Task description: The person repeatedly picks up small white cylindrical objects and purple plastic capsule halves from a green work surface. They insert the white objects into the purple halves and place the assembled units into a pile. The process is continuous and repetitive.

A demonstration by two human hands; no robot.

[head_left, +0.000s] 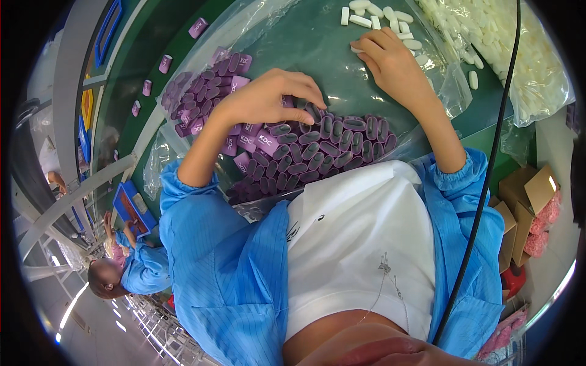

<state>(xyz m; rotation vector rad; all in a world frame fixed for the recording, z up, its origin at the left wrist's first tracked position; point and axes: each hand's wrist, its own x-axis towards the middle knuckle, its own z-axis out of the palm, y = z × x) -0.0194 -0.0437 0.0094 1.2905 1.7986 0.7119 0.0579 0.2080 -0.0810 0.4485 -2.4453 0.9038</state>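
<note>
My left hand (274,97) reaches over a pile of hollow purple oval cases (314,160), its thumb and fingers closed on a single purple case (313,112) at the pile's far edge. Several cases in the pile lie with their dark open side up; others show a plain purple face with pale print. Further right, my right hand (390,66) is beside a loose group of white oval pieces (373,17). Its fingertips are pinched together on a small white piece (356,48), mostly covered by the fingers.
Clear plastic sheeting (256,27) lies over the green table. A bag of white pieces (506,55) sits at far right; a black cable (482,201) hangs in front. Purple cases (165,63) line the left strip. A co-worker (143,268) and cardboard boxes (519,207) flank me.
</note>
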